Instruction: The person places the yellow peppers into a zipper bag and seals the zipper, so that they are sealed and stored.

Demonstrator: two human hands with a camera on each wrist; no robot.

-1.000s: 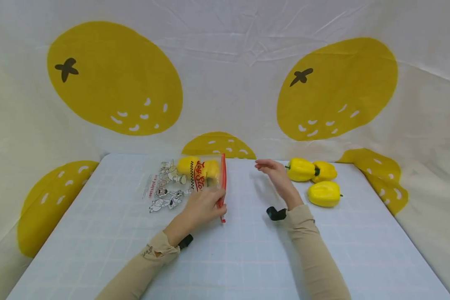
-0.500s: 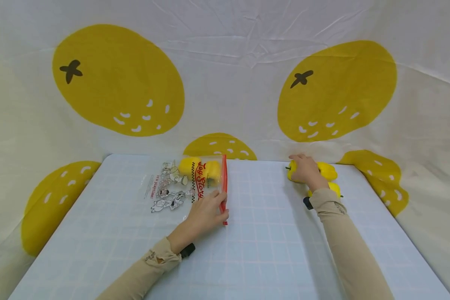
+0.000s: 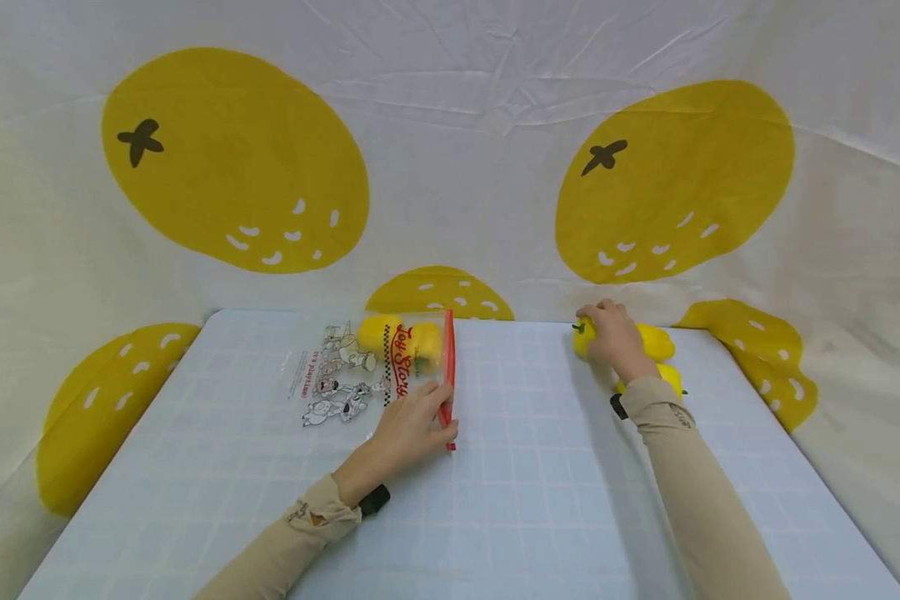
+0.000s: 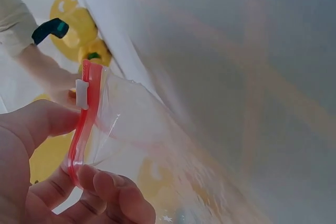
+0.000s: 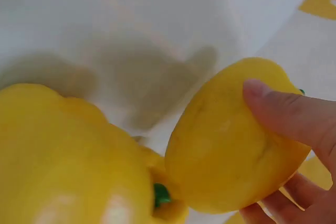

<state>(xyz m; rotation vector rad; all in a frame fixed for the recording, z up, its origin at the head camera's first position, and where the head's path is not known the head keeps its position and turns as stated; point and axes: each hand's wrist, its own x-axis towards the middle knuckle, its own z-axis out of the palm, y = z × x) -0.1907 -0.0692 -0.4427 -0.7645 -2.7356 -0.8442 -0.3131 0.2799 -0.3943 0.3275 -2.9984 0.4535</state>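
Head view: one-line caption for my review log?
Left hand pinches the zip bag by its red seal; right hand grips a yellow pepper.

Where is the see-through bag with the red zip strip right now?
In the head view the bag lies left of centre on the table, its red strip pinched by the left hand.

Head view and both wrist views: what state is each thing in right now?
Zip bag: flat on the table, mouth held open, yellow peppers inside.
Left hand: pinches the bag's red zip strip.
Right hand: grips a yellow pepper.
Other loose peppers: lying beside it.
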